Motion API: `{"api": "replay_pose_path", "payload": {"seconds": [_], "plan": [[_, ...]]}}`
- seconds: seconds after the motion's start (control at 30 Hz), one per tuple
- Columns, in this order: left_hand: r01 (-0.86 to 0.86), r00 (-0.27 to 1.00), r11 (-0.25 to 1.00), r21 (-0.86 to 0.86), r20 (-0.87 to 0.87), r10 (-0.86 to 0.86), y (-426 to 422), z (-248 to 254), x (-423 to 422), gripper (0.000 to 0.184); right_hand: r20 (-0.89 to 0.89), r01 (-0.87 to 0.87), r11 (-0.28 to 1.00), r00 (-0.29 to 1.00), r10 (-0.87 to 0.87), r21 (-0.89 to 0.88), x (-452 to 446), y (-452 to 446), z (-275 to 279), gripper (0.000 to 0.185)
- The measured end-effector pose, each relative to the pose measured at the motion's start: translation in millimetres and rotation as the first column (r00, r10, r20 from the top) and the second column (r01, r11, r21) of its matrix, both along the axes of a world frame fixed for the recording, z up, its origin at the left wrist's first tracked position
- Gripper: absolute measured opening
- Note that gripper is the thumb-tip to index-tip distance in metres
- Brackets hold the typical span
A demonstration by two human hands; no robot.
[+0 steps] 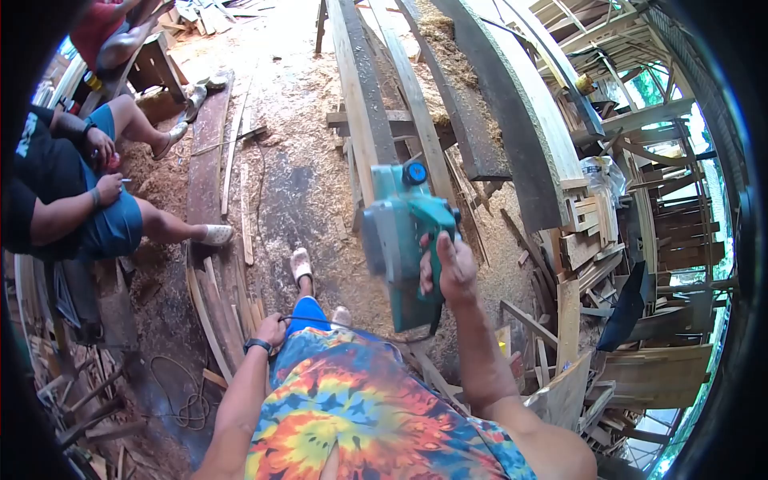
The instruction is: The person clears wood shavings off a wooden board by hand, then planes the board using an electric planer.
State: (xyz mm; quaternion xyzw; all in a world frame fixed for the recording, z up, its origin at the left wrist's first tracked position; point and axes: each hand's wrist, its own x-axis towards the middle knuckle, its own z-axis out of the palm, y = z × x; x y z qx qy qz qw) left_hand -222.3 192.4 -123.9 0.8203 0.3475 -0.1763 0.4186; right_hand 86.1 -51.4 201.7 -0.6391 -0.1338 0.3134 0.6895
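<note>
A teal power planer (400,240) with a blue knob hangs in the air in front of the body, over the near ends of long boards. My right hand (448,268) is wrapped round its handle. My left hand (270,329), with a dark band at the wrist, is closed on a dark power cord (320,322) beside the left hip. The cord runs across the front of the tie-dye shirt toward the right side. Close beyond the planer lies a long light wooden beam (352,88).
More long boards (512,120) covered in shavings extend forward on supports. At left sit a person in dark clothes (64,184) and another in red (96,32). Scrap wood (592,240) is piled at right; coiled rope (188,404) lies lower left. Shavings cover the floor (296,120).
</note>
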Motion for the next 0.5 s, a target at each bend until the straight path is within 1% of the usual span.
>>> {"api": "replay_pose_path", "payload": {"seconds": [0.03,0.07,0.17,0.2,0.23,0.3,0.33,0.43,0.47,0.5], "plan": [[0.006,1.000,1.000,0.005,0.013,-0.006,8.2,-4.3,9.4,0.038,0.022,-0.005,1.000,1.000,0.005,-0.014,17.2,17.4,1.4,0.049],[-0.039,0.998,0.999,-0.027,0.040,0.040,12.5,16.9,25.9,0.034,0.036,0.001,1.000,0.999,0.000,-0.027,35.5,37.0,4.0,0.049],[-0.013,0.996,1.000,-0.006,0.091,0.014,41.2,-8.0,57.7,0.038,0.074,0.019,0.998,0.997,-0.014,-0.056,97.1,102.6,12.9,0.050],[-0.025,0.996,0.999,-0.023,0.089,0.027,49.4,15.1,76.2,0.042,0.086,0.016,0.998,0.996,-0.010,-0.068,120.0,126.3,15.1,0.052],[-0.020,0.994,0.999,-0.027,0.105,0.023,60.9,15.5,90.1,0.042,0.096,0.013,0.997,0.995,-0.005,-0.079,143.5,151.3,17.0,0.054],[-0.016,0.991,0.999,-0.035,0.134,0.021,83.7,12.6,113.1,0.044,0.082,0.033,0.999,0.996,-0.029,-0.043,193.5,205.1,22.8,0.052],[-0.041,0.977,0.994,-0.099,0.205,0.060,93.4,18.9,124.6,0.045,0.103,0.029,0.999,0.994,-0.025,-0.031,220.4,232.8,24.6,0.051],[-0.024,0.973,0.997,-0.072,0.229,0.040,122.6,65.8,162.2,0.046,0.191,0.013,0.999,0.982,-0.007,-0.032,310.0,317.0,25.7,0.050],[0.015,0.967,1.000,0.008,0.254,-0.017,134.7,60.4,169.2,0.046,0.199,0.001,1.000,0.980,0.003,-0.019,329.0,339.4,30.7,0.050],[0.022,0.973,0.999,0.030,0.230,-0.028,142.8,69.7,177.0,0.047,0.207,-0.011,1.000,0.978,0.012,-0.006,342.8,358.4,38.5,0.050]]}}
